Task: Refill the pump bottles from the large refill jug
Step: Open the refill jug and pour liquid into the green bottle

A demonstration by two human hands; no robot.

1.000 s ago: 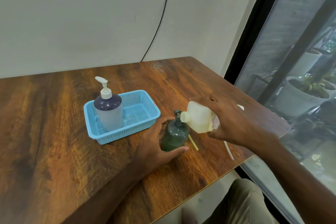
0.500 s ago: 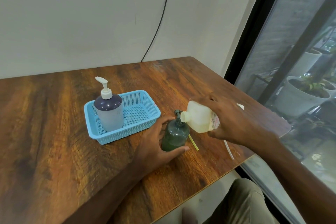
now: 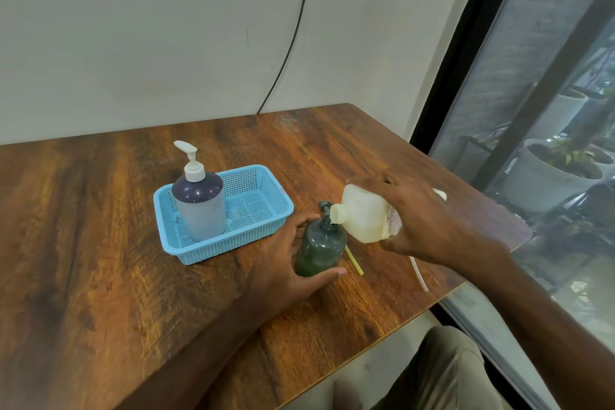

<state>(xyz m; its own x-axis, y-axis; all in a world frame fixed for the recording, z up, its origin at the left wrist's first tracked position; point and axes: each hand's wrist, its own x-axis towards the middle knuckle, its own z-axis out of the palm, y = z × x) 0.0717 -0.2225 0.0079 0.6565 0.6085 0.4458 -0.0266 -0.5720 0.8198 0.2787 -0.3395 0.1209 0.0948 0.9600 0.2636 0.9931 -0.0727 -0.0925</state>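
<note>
Nearest the front edge of the wooden table (image 3: 100, 276), the left hand (image 3: 286, 263) is wrapped around the lower body of the dark green bottle (image 3: 320, 246), thumb at its base on one side and fingers behind, so that the bottle is held upright and steady on the bare wood. Its pump has been taken off; a dark pump head (image 3: 323, 206) is seen just behind the neck, and a thin yellowish tube (image 3: 353, 260) lies on the table just beside the bottle, toward the right edge. A white tube (image 3: 418, 273) lies further toward that edge.

Just above, the refill jug (image 3: 364, 218) is gripped around its body by the right hand (image 3: 429, 220) and tipped over, its spout lowered to the open neck of the green bottle. Whether liquid is running cannot be told.

The pouring step for this bottle is judged to be in hand. Next, the tilt would need to be kept controlled and the spout kept over the narrow neck, then the jug righted before the level reaches the top, since a spill onto the wood is the likely fault.

Farther back, toward the wall edge, the blue basket (image 3: 266, 210) holds the purple pump bottle (image 3: 199, 206), upright with its white pump fitted.
</note>
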